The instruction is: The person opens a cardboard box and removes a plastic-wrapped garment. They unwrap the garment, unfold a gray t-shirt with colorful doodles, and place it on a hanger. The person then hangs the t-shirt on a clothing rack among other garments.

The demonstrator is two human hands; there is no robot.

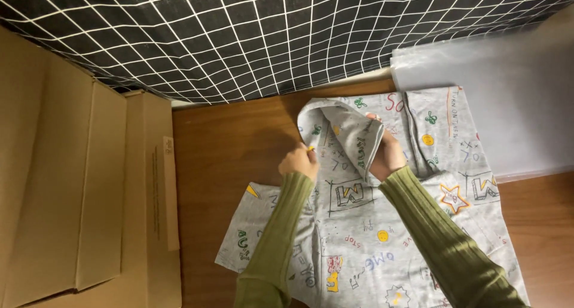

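Note:
A grey garment [359, 236] printed with colourful doodles lies spread on a brown wooden table [233, 146]. My right hand [387, 155] grips a folded flap of the grey fabric [353, 138] near the garment's top and holds it raised. My left hand [300, 161] pinches the garment's left edge, fingers closed on the cloth. Both arms wear ribbed olive-green sleeves and cover part of the garment's middle.
Flat cardboard boxes [78, 182] lie stacked along the left. A black cloth with a white grid [269, 33] hangs at the back. A pale grey sheet [514, 105] lies at the right, touching the garment's upper right.

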